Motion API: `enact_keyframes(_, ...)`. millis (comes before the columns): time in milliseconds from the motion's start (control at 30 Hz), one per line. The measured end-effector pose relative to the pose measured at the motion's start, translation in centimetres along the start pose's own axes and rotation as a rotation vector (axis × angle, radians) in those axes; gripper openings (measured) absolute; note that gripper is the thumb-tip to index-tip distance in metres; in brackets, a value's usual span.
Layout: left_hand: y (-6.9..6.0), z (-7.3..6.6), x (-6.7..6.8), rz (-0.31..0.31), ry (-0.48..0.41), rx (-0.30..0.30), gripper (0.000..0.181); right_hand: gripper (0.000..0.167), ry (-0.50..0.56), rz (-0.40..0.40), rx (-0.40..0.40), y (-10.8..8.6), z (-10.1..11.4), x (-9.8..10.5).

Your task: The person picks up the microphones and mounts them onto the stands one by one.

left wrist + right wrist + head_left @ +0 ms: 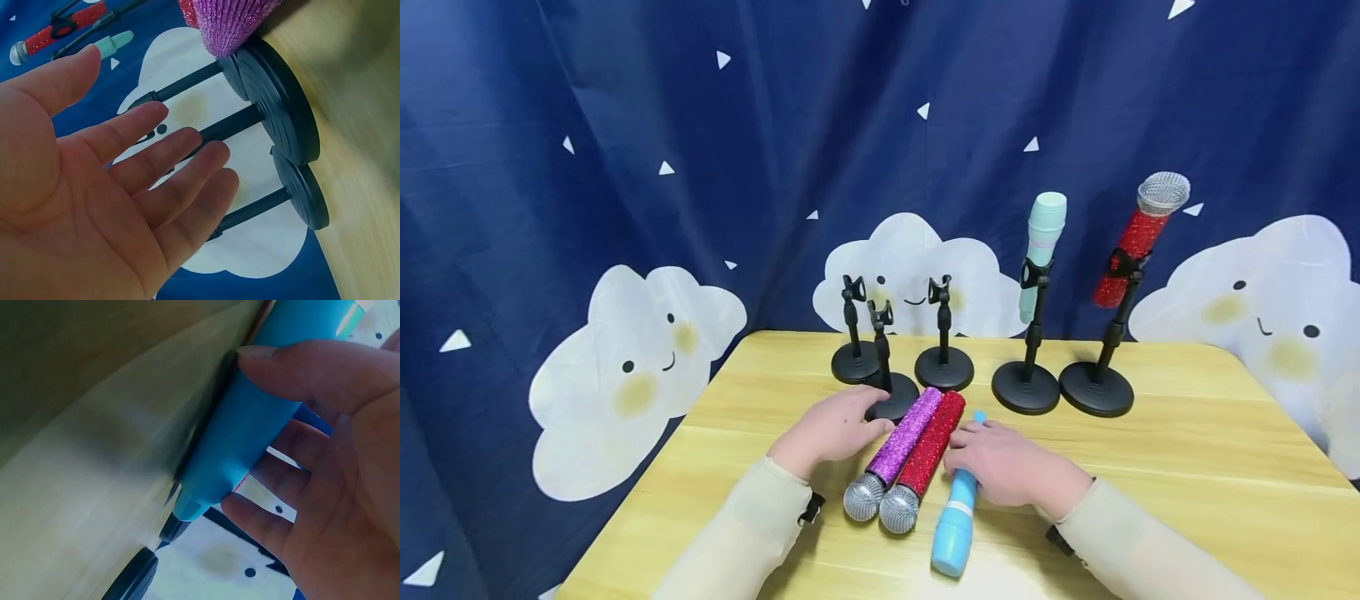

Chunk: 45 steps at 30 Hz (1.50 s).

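Note:
My right hand (1000, 462) holds a light blue microphone (953, 537) that lies on the table, thumb on one side and fingers on the other; the right wrist view shows the thumb pressing its blue barrel (231, 434). My left hand (835, 427), fingers loosely extended and palm bare in the left wrist view, hovers beside the round base of the front black stand (897, 403). Between the hands lie a glittery purple microphone (906, 437) and a glittery red microphone (934, 442), side by side, silver mesh heads toward me.
Two more bare black stands (854, 362) (943, 367) stand behind the front one. To the right, one stand (1026, 387) bears a mint microphone (1042, 237), and another (1097, 389) a red microphone (1138, 237). A dark blue cloud-print curtain (775, 125) hangs behind the wooden table (1195, 467).

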State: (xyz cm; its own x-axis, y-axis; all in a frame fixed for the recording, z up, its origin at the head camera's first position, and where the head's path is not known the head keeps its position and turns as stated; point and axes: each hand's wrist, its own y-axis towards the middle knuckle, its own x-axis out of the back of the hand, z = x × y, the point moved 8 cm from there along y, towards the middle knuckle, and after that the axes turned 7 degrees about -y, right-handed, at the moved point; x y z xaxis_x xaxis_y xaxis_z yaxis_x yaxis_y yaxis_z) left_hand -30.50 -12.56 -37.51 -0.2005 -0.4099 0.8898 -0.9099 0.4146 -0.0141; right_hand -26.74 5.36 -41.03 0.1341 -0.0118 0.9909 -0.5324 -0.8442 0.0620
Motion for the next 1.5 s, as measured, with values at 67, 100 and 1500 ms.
enact_keyframes(67, 0.6, -0.4, -0.2, 0.014, -0.020, -0.004, 0.057, 0.040, 0.019, 0.007, -0.022, -0.7, -0.7, -0.3)
enact_keyframes(100, 1.0, -0.6, -0.2, 0.020, -0.030, -0.008, 0.057, 0.040, 0.036, 0.004, -0.031, -1.1, -1.1, -0.3)
enact_keyframes(1500, 17.4, -3.6, 0.0, -0.425, -0.528, 0.092, 0.032, 0.018, 0.662, -0.286, -0.578, -9.7, -11.9, 3.0)
